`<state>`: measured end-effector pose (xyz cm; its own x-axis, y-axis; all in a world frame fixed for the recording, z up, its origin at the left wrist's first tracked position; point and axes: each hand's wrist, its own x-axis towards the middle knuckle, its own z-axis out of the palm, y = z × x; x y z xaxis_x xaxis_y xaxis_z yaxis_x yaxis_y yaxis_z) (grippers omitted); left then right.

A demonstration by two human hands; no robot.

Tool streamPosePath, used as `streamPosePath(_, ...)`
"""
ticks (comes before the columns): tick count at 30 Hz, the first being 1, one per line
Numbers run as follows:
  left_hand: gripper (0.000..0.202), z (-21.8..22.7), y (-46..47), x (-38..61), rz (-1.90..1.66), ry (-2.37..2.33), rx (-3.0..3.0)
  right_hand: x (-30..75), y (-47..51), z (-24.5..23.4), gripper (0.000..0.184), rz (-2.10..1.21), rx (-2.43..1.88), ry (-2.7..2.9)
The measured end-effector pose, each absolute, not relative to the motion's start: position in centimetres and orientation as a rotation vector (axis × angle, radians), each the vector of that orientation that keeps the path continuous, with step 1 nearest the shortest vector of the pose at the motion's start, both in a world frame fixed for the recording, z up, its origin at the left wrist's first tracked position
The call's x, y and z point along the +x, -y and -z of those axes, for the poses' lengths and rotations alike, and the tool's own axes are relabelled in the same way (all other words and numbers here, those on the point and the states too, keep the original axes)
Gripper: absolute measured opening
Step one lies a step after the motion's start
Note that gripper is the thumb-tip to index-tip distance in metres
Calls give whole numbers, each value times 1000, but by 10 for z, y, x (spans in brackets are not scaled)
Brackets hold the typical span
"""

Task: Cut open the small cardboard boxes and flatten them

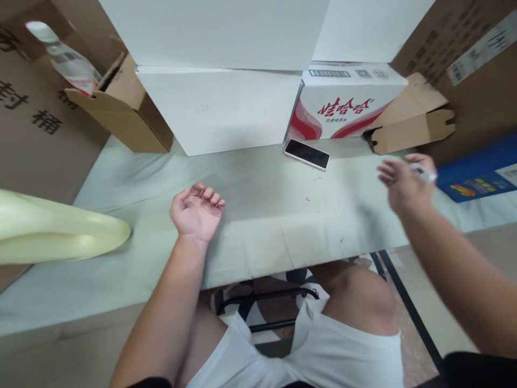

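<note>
My left hand [198,211] rests palm up on the pale green cloth [258,226], its fingers loosely curled and apart, with nothing in it. On the right, my right hand [407,180] is raised a little over the cloth and blurred by motion. Its fingers are closed around a small white object [423,172] with a dark mark, whose kind I cannot make out. Between the hands, farther back, a smartphone [307,154] with a dark screen lies against the foot of the boxes.
White boxes [226,108] stand along the back, beside a red-and-white carton [343,102]. An open cardboard box [141,118] with a clear bottle [72,64] is at left, near a pale yellow curved object [60,231]. Another open cardboard box [416,129] and a blue box [480,172] are at right.
</note>
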<state>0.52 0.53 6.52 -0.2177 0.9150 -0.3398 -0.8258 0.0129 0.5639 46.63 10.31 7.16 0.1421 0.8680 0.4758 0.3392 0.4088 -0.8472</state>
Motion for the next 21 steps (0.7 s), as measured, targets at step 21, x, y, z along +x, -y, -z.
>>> streamPosePath(21,29,-35,-23,-50,-1995,-1529,613,221,23,0,24,-764,-1223,2276)
